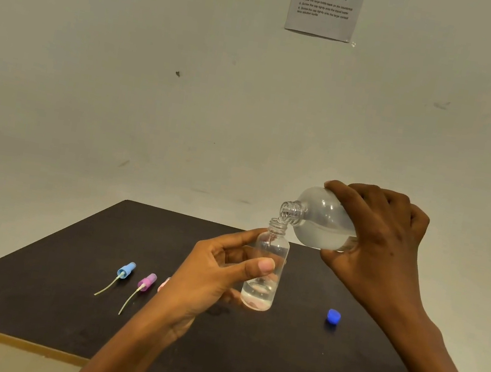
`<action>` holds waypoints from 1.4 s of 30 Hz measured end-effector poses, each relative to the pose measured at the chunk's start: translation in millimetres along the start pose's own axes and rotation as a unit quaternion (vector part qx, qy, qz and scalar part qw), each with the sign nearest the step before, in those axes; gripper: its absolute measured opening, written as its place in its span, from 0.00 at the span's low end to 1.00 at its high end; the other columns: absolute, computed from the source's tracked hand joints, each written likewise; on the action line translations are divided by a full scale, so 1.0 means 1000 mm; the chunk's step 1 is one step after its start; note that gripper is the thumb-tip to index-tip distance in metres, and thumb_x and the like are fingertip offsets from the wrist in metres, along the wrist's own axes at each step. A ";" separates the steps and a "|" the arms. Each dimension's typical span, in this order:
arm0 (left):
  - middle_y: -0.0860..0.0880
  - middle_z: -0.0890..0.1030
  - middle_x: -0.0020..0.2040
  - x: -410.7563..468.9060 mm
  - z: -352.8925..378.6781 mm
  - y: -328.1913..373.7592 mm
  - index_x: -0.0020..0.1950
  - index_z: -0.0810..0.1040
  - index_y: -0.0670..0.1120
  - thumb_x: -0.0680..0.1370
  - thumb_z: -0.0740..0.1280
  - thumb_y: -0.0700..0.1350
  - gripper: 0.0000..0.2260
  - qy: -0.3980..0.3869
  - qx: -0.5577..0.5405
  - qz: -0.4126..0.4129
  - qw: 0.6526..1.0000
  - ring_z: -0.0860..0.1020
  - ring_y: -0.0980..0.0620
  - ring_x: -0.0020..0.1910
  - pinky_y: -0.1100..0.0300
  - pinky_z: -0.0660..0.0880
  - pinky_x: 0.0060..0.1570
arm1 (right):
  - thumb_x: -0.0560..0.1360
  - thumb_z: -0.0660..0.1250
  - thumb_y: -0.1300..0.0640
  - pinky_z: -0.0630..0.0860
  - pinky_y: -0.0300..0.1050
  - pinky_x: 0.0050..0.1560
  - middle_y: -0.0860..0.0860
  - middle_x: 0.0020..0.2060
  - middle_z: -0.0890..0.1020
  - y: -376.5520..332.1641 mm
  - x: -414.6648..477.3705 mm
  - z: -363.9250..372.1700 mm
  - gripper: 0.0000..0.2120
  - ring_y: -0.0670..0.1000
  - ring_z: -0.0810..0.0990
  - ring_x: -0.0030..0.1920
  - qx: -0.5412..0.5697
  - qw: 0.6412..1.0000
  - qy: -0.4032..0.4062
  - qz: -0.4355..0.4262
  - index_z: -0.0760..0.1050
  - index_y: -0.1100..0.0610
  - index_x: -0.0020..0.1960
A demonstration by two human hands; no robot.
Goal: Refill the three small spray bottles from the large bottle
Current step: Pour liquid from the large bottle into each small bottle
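- Dark table (58, 301) under both hands.
- Right hand (380, 239): fingers wrapped round the large bottle (322, 220), tipped with its open neck touching the small spray bottle (269, 263) mouth.
- Left hand (213, 277): fingers grip that capless bottle upright above the table, a little liquid inside.
- Blue spray head (126, 270) and purple spray head (147, 281) lie at left.
- Blue cap (333, 316) lies at right.

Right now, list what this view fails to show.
Head view:
1. pink spray cap: mostly behind the left hand holding the small spray bottle.
2. large bottle: base covered by the right hand.
3. wall instruction sheet: top cut off by the frame edge.
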State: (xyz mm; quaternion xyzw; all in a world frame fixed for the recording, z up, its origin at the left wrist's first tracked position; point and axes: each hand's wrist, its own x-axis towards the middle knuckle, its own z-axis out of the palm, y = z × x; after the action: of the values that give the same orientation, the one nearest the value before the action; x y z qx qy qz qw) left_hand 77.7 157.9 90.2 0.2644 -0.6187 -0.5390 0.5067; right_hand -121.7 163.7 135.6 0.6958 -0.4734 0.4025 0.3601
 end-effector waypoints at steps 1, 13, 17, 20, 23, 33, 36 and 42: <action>0.57 0.85 0.43 0.000 0.000 0.000 0.49 0.77 0.58 0.61 0.71 0.47 0.18 -0.001 0.000 -0.001 1.000 0.84 0.58 0.44 0.61 0.79 0.31 | 0.57 0.73 0.57 0.62 0.55 0.51 0.55 0.52 0.78 0.000 0.000 0.000 0.34 0.54 0.66 0.55 0.002 1.000 0.000 0.001 0.66 0.49 0.62; 0.56 0.86 0.45 0.000 0.000 0.000 0.51 0.77 0.58 0.62 0.71 0.47 0.18 -0.003 0.003 -0.003 1.000 0.84 0.57 0.45 0.61 0.79 0.31 | 0.56 0.77 0.58 0.64 0.58 0.50 0.56 0.52 0.78 0.001 -0.001 0.001 0.37 0.54 0.65 0.55 -0.001 1.000 -0.001 -0.001 0.66 0.49 0.62; 0.55 0.86 0.45 -0.001 0.001 0.000 0.51 0.77 0.58 0.62 0.71 0.47 0.18 -0.002 0.004 -0.003 1.000 0.84 0.56 0.45 0.60 0.79 0.31 | 0.57 0.70 0.54 0.64 0.57 0.50 0.55 0.52 0.78 -0.001 -0.001 0.000 0.33 0.54 0.66 0.54 -0.003 1.000 0.001 0.000 0.66 0.48 0.61; 0.56 0.86 0.44 -0.001 0.001 0.000 0.51 0.77 0.58 0.62 0.71 0.47 0.18 -0.002 0.005 -0.003 1.000 0.84 0.56 0.44 0.61 0.79 0.31 | 0.57 0.74 0.57 0.63 0.57 0.50 0.55 0.52 0.78 0.000 -0.001 -0.001 0.35 0.54 0.66 0.54 -0.001 1.000 -0.004 -0.001 0.66 0.48 0.62; 0.56 0.86 0.44 0.000 0.001 0.000 0.50 0.78 0.58 0.62 0.71 0.47 0.18 0.000 0.004 -0.004 1.000 0.84 0.56 0.45 0.60 0.79 0.32 | 0.54 0.79 0.61 0.62 0.56 0.51 0.55 0.52 0.78 0.001 -0.002 0.000 0.40 0.54 0.66 0.55 -0.004 1.000 -0.013 0.006 0.66 0.48 0.62; 0.59 0.85 0.43 0.001 0.000 -0.001 0.50 0.77 0.60 0.62 0.71 0.48 0.18 0.000 0.006 -0.005 1.000 0.84 0.59 0.44 0.61 0.79 0.32 | 0.54 0.79 0.61 0.64 0.59 0.50 0.56 0.52 0.78 0.001 -0.001 0.001 0.40 0.54 0.66 0.55 -0.005 1.000 -0.006 -0.001 0.66 0.49 0.62; 0.59 0.85 0.42 0.001 0.000 -0.001 0.50 0.77 0.59 0.61 0.71 0.48 0.18 -0.002 0.005 -0.005 1.000 0.84 0.59 0.44 0.62 0.79 0.31 | 0.57 0.73 0.56 0.65 0.60 0.49 0.56 0.52 0.78 0.000 0.000 0.000 0.35 0.54 0.66 0.55 -0.003 1.000 0.002 -0.007 0.66 0.49 0.61; 0.56 0.85 0.46 0.000 -0.001 0.000 0.51 0.78 0.59 0.61 0.71 0.48 0.19 -0.003 0.005 -0.004 1.000 0.84 0.56 0.46 0.60 0.79 0.33 | 0.54 0.79 0.61 0.64 0.59 0.50 0.55 0.52 0.78 -0.001 0.000 0.000 0.39 0.54 0.66 0.55 -0.006 1.000 -0.005 0.002 0.66 0.49 0.62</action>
State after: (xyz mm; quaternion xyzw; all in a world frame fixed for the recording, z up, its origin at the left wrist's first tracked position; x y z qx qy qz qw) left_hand 78.6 157.6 89.9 0.2679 -0.6215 -0.5387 0.5018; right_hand -121.4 164.2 135.3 0.6950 -0.4786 0.3970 0.3610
